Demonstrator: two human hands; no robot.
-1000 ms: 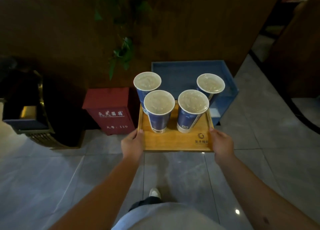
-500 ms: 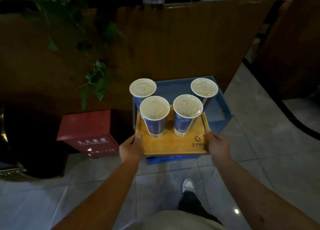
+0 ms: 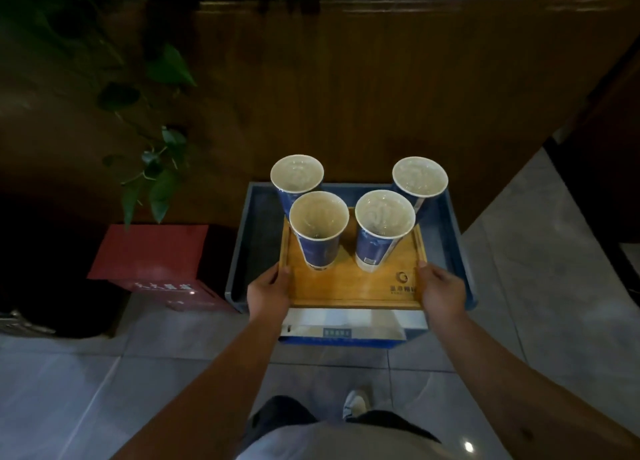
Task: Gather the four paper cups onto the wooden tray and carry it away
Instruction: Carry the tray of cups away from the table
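I hold a wooden tray (image 3: 349, 286) level in front of me, above a blue crate. My left hand (image 3: 268, 291) grips its left edge and my right hand (image 3: 441, 291) grips its right edge. Several blue paper cups with white insides stand upright on the tray: a near-left cup (image 3: 318, 229), a near-right cup (image 3: 381, 227), a far-left cup (image 3: 296, 179) and a far-right cup (image 3: 419, 180). The far cups' bases are hidden behind the near ones.
A blue plastic crate (image 3: 457, 245) sits on the tiled floor under the tray, against a brown wooden partition (image 3: 381, 89). A red box (image 3: 152, 255) stands to its left, with plant leaves (image 3: 156, 168) hanging above. My shoe (image 3: 355, 402) shows below.
I have stepped forward and to the right, so the tray with its cups now hangs over the blue crate. The red box has slid left in view. Both hands keep their grip.
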